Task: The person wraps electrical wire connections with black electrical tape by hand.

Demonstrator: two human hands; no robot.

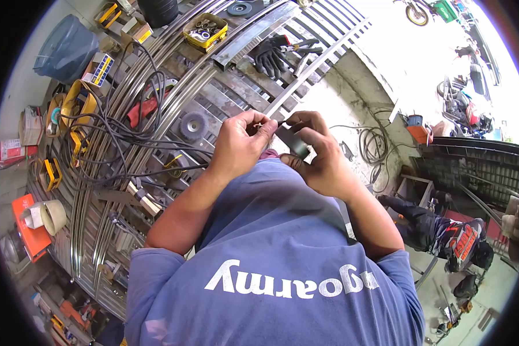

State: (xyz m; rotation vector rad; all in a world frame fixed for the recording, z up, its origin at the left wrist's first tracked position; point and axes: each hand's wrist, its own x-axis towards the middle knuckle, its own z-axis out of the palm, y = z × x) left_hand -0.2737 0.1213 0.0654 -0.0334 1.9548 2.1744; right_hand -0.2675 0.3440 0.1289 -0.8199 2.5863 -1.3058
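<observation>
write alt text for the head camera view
Both hands meet at chest height: the left hand and right hand pinch a small dark flat piece above a curved metal grille strewn with black cables, black gloves and a yellow tray.

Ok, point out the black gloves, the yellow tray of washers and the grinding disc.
black gloves [269,56], head view, on the palm.
yellow tray [185,36], head view, on its near rim.
grinding disc [193,126], head view, on its face.
</observation>
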